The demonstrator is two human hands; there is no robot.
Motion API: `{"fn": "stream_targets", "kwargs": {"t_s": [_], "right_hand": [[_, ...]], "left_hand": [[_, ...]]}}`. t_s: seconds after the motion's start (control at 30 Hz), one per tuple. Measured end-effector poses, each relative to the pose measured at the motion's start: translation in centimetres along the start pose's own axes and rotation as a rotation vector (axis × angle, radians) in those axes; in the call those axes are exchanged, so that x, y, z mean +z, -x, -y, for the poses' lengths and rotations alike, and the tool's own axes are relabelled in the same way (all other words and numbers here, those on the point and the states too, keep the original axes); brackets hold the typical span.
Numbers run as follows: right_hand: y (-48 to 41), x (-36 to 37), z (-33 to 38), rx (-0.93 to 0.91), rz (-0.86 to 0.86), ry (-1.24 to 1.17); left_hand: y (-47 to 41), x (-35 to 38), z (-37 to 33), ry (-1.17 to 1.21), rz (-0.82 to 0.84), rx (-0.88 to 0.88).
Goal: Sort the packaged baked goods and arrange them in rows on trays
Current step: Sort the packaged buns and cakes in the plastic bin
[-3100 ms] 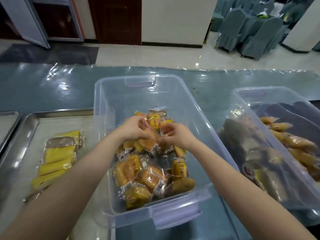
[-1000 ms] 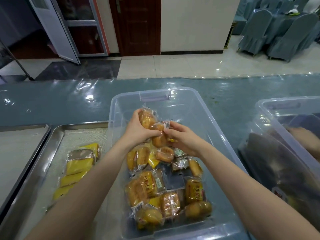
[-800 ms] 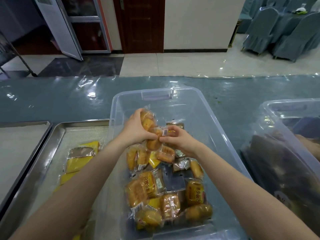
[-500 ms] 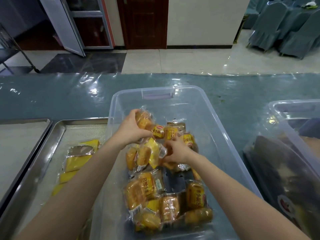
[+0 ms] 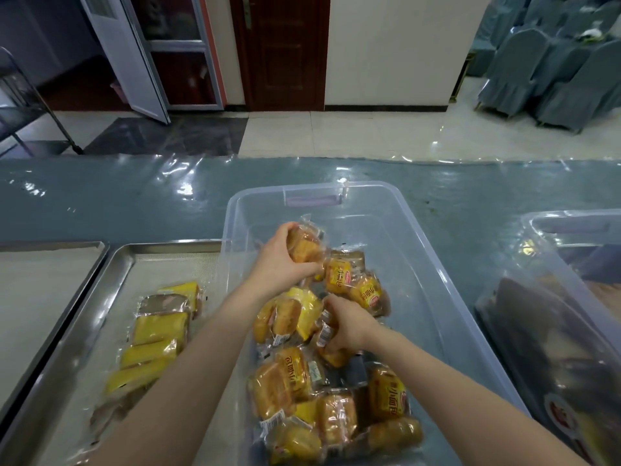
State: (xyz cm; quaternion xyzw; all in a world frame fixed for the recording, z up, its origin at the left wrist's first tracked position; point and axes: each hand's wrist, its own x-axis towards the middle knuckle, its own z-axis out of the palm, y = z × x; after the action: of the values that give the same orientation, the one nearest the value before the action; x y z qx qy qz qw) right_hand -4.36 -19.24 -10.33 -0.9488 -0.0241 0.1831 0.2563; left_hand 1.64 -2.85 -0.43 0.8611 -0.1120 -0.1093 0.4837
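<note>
Left grip holds a wrapped bun; my right grip clutches another packet nearer in the clear bin.

Two arms in view over the bin. Left hand: bare. Right hand: bare. Left forearm and right forearm: bare along their whole visible length, down to the lower edge. Nails too small to judge.

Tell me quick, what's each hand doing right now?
Left hand: closed on a bread packet, held above the rest.
Right hand: closed on a second packet in the clear bin.
</note>
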Motion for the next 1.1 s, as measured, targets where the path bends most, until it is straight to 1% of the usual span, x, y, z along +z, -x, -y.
{"fn": "stream_targets", "kwargs": {"t_s": [0.07, 0.13, 0.2, 0.23, 0.33, 0.43, 0.5, 0.57, 0.67, 0.8, 0.97, 1.1], "right_hand": [[0.8, -2.1, 0.7, 0.028, -0.059, -0.134], [2.5, -5.2, 1.6, 0.047, -0.214, -0.306], [5.0, -8.2, 3.2, 0.014, -0.349, -0.564], [6.2, -9.3, 4.5, -0.029, -0.381, -0.666], [8.3, -10.0, 11.0, -0.182, -0.377, -0.816], [7.9, -7.5, 19.8, -0.296, -0.371, -0.895], [6.8, -4.7, 26.1, -0.354, -0.330, -0.915], [5.2, -1.3, 32.4, -0.402, -0.226, -0.929], [2.2, 4.4, 42.1, -0.464, -0.043, -0.892], [-2.0, 12.4, 53.8, -0.496, 0.096, -0.865], [-7.3, 20.8, 64.6, -0.507, 0.252, -0.837], [-11.9, 25.6, 70.8, -0.479, 0.271, -0.846]], "left_hand": [[0.6, -0.8, -0.3, 0.110, -0.014, 0.029], [1.7, -2.1, -0.6, 0.251, 0.005, 0.052], [3.0, -4.0, -0.7, 0.398, 0.011, 0.061], [3.8, -5.3, -0.6, 0.462, 0.011, 0.074], [6.4, -9.9, 0.3, 0.543, 0.043, 0.148], [9.9, -16.0, 2.5, 0.563, 0.024, 0.224], [12.9, -21.2, 5.3, 0.592, -0.039, 0.224], [16.4, -27.0, 9.1, 0.613, -0.114, 0.201], [21.7, -35.0, 16.0, 0.628, -0.276, 0.140], [28.2, -43.9, 24.3, 0.636, -0.496, 0.026], [32.9, -52.7, 32.8, 0.639, -0.684, -0.117], [33.1, -58.7, 38.2, 0.599, -0.758, -0.179]]}}
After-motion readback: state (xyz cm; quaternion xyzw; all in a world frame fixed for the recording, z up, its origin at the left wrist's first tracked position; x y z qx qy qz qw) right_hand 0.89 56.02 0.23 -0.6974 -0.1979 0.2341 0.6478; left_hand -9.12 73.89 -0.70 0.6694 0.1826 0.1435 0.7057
